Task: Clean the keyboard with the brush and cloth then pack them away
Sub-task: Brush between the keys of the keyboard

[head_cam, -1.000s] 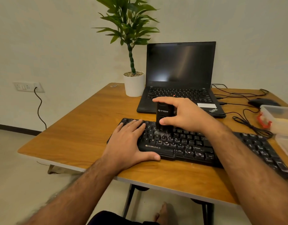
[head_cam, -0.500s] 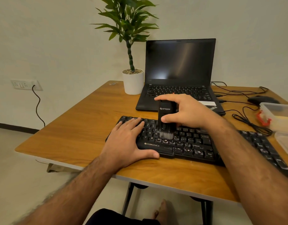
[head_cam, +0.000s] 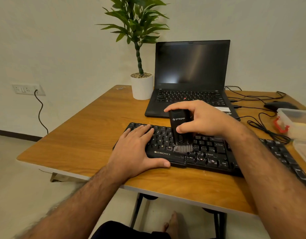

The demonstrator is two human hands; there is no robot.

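Head view, near to far: the wooden worktop [head_cam: 79, 144], smooth laminate with a pale rounded edge, carries the black Zebronics keyboard [head_cam: 209, 152] lying flat across its near half. The left hand [head_cam: 136, 150] lies flat on the keyboard's left end, fingers straight and thumb along the front edge, holding nothing. The right hand [head_cam: 202, 119] grips the black Striff brush [head_cam: 179, 128] upright, fingers curled over its top and thumb on its front face. Its grey bristles splay on the keys just above the space bar, so they look soft; the hard plastic body seems light and best held high, as here. The keyboard is a stiff, light slab of matte plastic and would likely slide unless braced.

At two o'clock sit a clear plastic box [head_cam: 297, 125] with a red clasp, thin black cables [head_cam: 262, 125] and a mouse [head_cam: 278, 106]. At twelve o'clock stands an open ThinkPad laptop [head_cam: 191, 66]; at eleven, a leafy plant in a white pot [head_cam: 141, 87]. No cloth is identifiable.
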